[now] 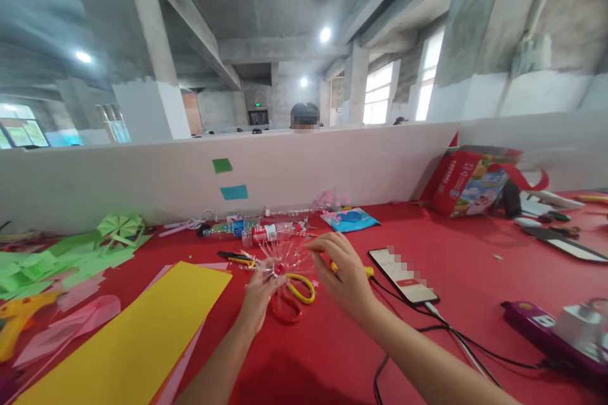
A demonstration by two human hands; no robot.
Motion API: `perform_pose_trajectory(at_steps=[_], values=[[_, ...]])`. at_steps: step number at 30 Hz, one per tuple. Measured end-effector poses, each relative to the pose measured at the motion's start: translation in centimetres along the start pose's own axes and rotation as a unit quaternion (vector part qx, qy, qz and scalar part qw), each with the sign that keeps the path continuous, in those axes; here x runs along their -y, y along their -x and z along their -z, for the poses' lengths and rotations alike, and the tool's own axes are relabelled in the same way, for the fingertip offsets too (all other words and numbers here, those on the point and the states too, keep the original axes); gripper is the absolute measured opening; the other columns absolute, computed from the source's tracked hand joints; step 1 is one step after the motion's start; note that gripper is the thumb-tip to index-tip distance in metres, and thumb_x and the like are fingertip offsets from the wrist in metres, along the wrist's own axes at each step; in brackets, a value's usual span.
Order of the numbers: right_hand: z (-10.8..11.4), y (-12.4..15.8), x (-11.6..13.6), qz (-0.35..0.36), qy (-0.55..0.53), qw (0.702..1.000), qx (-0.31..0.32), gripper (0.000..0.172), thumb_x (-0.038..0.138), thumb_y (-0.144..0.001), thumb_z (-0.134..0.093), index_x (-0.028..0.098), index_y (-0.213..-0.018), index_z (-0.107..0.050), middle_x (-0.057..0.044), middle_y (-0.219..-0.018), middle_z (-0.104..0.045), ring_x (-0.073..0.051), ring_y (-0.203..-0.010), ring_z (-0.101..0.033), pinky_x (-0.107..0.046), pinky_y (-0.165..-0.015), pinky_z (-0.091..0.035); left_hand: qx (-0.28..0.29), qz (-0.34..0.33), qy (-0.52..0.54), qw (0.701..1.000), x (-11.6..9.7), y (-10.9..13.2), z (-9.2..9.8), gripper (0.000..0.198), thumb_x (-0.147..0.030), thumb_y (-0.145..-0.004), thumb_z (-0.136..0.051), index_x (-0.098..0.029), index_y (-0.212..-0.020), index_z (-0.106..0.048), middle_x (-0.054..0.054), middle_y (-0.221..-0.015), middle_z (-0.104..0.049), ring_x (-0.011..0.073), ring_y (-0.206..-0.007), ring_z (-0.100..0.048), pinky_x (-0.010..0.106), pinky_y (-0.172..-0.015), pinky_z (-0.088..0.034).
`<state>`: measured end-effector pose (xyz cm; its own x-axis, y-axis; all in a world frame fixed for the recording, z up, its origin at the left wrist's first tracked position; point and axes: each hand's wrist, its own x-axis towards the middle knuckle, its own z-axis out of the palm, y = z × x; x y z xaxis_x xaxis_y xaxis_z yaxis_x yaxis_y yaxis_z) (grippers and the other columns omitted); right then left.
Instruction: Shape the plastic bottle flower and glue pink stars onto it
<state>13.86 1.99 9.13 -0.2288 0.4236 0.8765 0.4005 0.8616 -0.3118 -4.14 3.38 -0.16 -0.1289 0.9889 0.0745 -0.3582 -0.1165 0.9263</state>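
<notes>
My left hand [261,291] is closed around a clear plastic bottle piece cut into thin strips [292,253]. The strips fan out like a flower around a red centre. At their right side is my right hand [339,266], its thumb and fingers pinched together at the strip ends. Below the cut bottle, scissors with one red and one yellow handle loop [300,289] lie on the table, their blades hidden. A black and yellow cutter [237,258] lies just beyond my left hand. Partly hidden behind my right hand is a yellow tool [368,271] with a black cord.
Yellow paper [137,329] and green paper [71,256] lie left, near a yellow glue gun [23,319]. Bottles [266,233] and a blue packet [351,220] line the white partition [294,164]. Right are a phone [401,272], cords, a purple power strip [546,329] and a red bag [465,183].
</notes>
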Motion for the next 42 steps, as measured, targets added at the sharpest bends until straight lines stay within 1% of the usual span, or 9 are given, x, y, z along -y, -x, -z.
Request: perform_pose_trajectory(at_steps=[5, 11, 18, 23, 26, 31, 36, 38, 42], values=[[-0.7, 0.4, -1.6, -0.003, 0.030, 0.999, 0.031, 0.017, 0.011, -0.086, -0.046, 0.019, -0.085, -0.061, -0.003, -0.071, -0.061, -0.017, -0.068, -0.053, -0.030, -0.065, -0.042, -0.019, -0.009, -0.006, 1.000, 2.1, 0.2, 0.9, 0.044, -0.027, -0.060, -0.080, -0.021, -0.096, -0.056, -0.003, -0.082, -0.064, 0.0119, -0.072, -0.062, 0.025, -0.073, -0.048], [-0.8, 0.0, -3.7, -0.080, 0.009, 0.996, 0.036, 0.019, 0.012, -0.085, -0.044, 0.020, -0.087, -0.061, -0.002, -0.074, -0.064, -0.016, -0.066, -0.058, -0.026, -0.060, -0.045, -0.020, 0.048, 0.007, 0.999, 1.7, 0.9, 0.5, 0.043, -0.028, -0.060, -0.080, -0.022, -0.096, -0.058, -0.003, -0.081, -0.066, 0.0104, -0.072, -0.061, 0.024, -0.075, -0.048], [-0.5, 4.1, -5.5, -0.135, 0.022, 0.990, 0.043, 0.016, 0.014, -0.087, -0.045, 0.020, -0.089, -0.060, -0.003, -0.075, -0.064, -0.017, -0.066, -0.060, -0.027, -0.060, -0.047, -0.040, 0.085, -0.011, 0.995, 2.2, 1.0, 0.5, 0.049, -0.029, -0.058, -0.081, -0.022, -0.101, -0.060, 0.000, -0.088, -0.068, 0.0132, -0.076, -0.062, 0.027, -0.075, -0.049], [-0.8, 5.7, -5.2, -0.075, 0.019, 0.996, 0.051, 0.018, 0.010, -0.088, -0.044, 0.020, -0.094, -0.059, -0.006, -0.082, -0.064, -0.018, -0.074, -0.059, -0.031, -0.066, -0.050, -0.043, 0.099, -0.065, 0.992, 1.8, 1.5, 0.2, 0.052, -0.029, -0.059, -0.079, -0.023, -0.107, -0.060, 0.002, -0.096, -0.069, 0.0172, -0.086, -0.063, 0.028, -0.078, -0.050], [-0.4, 5.5, -4.6, -0.056, 0.014, 0.998, 0.040, 0.017, 0.009, -0.087, -0.045, 0.020, -0.092, -0.057, -0.005, -0.082, -0.063, -0.018, -0.075, -0.059, -0.031, -0.067, -0.049, -0.028, 0.102, -0.088, 0.990, 1.2, 1.8, -0.3, 0.050, -0.028, -0.058, -0.079, -0.024, -0.104, -0.061, 0.001, -0.089, -0.069, 0.0166, -0.080, -0.064, 0.027, -0.075, -0.050], [1.3, 4.0, -4.1, -0.151, -0.026, 0.988, 0.027, 0.012, 0.014, -0.087, -0.047, 0.021, -0.087, -0.057, -0.004, -0.082, -0.062, -0.017, -0.078, -0.059, -0.030, -0.070, -0.049, -0.031, 0.103, -0.085, 0.991, 0.8, 1.7, -0.8, 0.041, -0.026, -0.056, -0.079, -0.022, -0.092, -0.060, -0.003, -0.076, -0.066, 0.0120, -0.066, -0.060, 0.024, -0.066, -0.049], [3.5, 2.3, -3.6, -0.306, -0.129, 0.934, 0.132, 0.012, 0.022, -0.086, -0.050, 0.020, -0.079, -0.059, 0.000, -0.070, -0.060, -0.014, -0.062, -0.057, -0.025, -0.056, -0.047, -0.016, 0.098, -0.083, 0.992, 0.8, 1.5, -0.8, 0.041, -0.025, -0.055, -0.080, -0.021, -0.090, -0.057, -0.002, -0.079, -0.066, 0.0122, -0.068, -0.060, 0.024, -0.067, -0.049], [4.1, 1.9, -3.0, -0.300, -0.118, 0.931, 0.170, 0.013, 0.021, -0.086, -0.050, 0.020, -0.078, -0.060, 0.000, -0.069, -0.060, -0.014, -0.062, -0.056, -0.024, -0.056, -0.046, -0.010, 0.081, -0.088, 0.993, 0.9, 1.5, -0.7, 0.041, -0.025, -0.056, -0.079, -0.021, -0.090, -0.057, -0.002, -0.082, -0.066, 0.0128, -0.071, -0.061, 0.024, -0.069, -0.049], [4.1, 1.4, -1.2, -0.191, -0.054, 0.951, 0.239, 0.014, 0.014, -0.086, -0.049, 0.020, -0.078, -0.059, -0.001, -0.072, -0.061, -0.013, -0.063, -0.055, -0.024, -0.058, -0.044, 0.005, 0.053, -0.102, 0.993, 0.9, 1.7, -0.5, 0.035, -0.025, -0.063, -0.076, -0.021, -0.091, -0.056, -0.001, -0.084, -0.065, 0.0146, -0.077, -0.062, 0.025, -0.074, -0.048]])
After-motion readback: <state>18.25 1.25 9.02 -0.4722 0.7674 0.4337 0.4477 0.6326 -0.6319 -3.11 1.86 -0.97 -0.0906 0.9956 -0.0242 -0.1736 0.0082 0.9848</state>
